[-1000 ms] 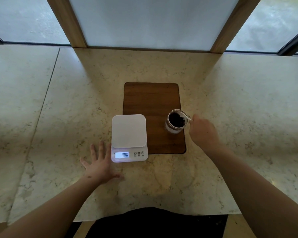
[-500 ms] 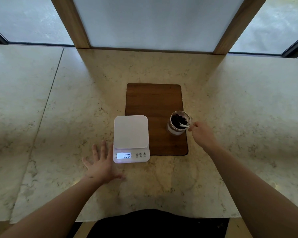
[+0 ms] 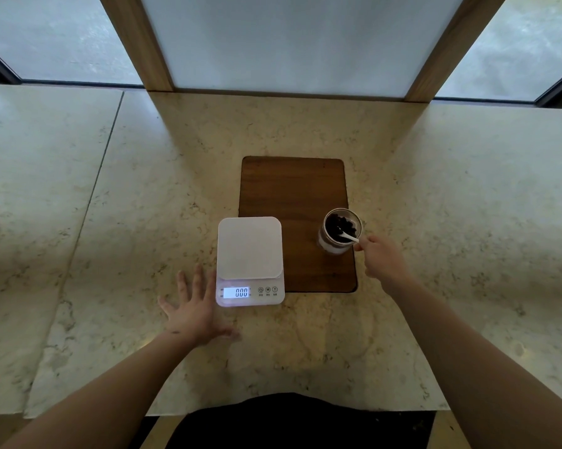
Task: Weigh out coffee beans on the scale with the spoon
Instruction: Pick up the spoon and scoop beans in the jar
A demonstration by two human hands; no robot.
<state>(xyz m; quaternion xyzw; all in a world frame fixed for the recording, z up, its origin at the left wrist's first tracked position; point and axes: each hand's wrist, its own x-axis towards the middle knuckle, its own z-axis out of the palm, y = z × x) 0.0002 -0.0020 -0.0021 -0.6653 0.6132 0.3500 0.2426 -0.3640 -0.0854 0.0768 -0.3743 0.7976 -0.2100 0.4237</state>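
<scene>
Now my right hand (image 3: 381,259) pinches the spoon (image 3: 347,235), whose bowl has dipped into the beans (image 3: 338,226) in the jar (image 3: 339,231). My left hand (image 3: 197,307) stays flat on the worktop (image 3: 467,222), touching the scale (image 3: 249,259), which reads zero: nothing weighed yet.

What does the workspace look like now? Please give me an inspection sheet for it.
Surface: pale marble counter with a wooden board on it.
Job's things: white scale reads 0.00, platform bare; jar of coffee beans stands on the board; white spoon dips into the jar.
Clutter: nothing seen.
Hands: left hand lies flat on the counter beside the scale; right hand holds the spoon handle.
Cables: nothing seen.
Surroundings: frosted window panels in wooden frames behind.
</scene>
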